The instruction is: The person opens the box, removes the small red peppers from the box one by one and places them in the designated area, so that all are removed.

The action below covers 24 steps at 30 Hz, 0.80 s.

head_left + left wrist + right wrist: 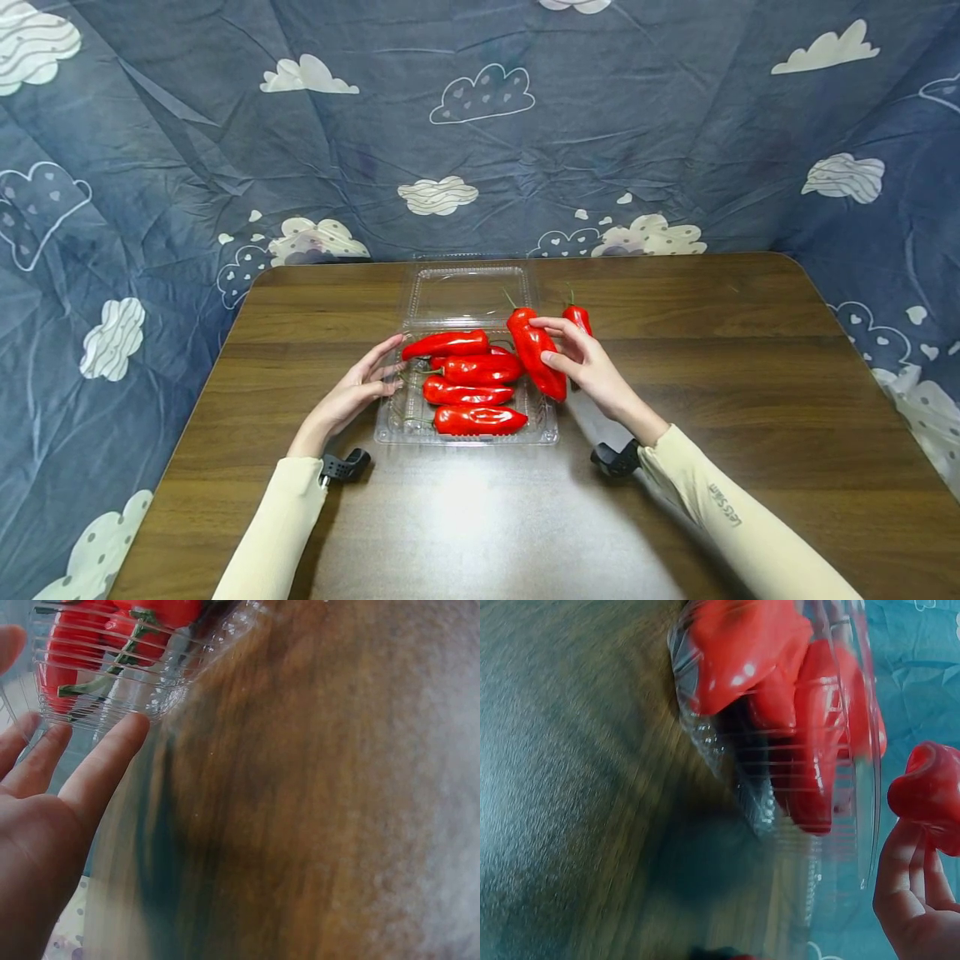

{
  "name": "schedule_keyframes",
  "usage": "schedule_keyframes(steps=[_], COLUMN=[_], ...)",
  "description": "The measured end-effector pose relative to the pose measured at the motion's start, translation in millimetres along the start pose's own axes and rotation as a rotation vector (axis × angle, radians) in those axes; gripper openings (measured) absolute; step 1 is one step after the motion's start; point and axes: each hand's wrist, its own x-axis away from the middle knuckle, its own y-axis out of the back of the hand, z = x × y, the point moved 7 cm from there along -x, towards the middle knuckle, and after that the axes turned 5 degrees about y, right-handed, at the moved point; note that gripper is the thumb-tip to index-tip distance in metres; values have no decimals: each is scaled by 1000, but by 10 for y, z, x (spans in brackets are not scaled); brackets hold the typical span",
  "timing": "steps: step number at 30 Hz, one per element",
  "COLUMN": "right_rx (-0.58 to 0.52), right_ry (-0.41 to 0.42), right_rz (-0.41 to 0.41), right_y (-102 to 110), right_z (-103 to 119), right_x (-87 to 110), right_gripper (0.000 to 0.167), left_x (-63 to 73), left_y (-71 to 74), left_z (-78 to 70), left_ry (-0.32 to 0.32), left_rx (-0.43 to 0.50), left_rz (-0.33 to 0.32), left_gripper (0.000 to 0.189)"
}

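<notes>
My right hand [596, 373] pinches a long red pepper [534, 354] with a green stem between thumb and fingers. This pepper hangs tilted over the right side of a clear plastic clamshell box [386, 435]. Several more red peppers [480, 420] lie crosswise in the box, roughly in rows, most stems to the left. At the box's left side is my left hand [348, 400]; in the left wrist view its extended fingers [112, 754] reach along the ribbed wall. The right wrist view shows the held pepper [934, 795] outside the box wall, above my fingertips.
The clear lid [472, 296] lies folded back behind the box. Another red pepper [577, 318] lies on the wooden table [712, 333] beyond my right hand, partly hidden by it. A blue cloth [600, 133] with cloud prints hangs behind the table's far edge.
</notes>
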Motion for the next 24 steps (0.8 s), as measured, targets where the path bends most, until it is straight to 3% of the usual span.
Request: schedule_keyframes(steps=[12, 24], right_rx=[3, 10], right_ry=[-35, -8], right_rz=[-53, -120], right_y=[145, 301], right_z=[-98, -102], right_x=[33, 56], right_gripper=[45, 43], left_x=[-3, -2], left_y=[-2, -8], left_z=[-17, -17], left_ry=[1, -1], left_rx=[12, 12], left_rz=[1, 4], left_gripper=[74, 74])
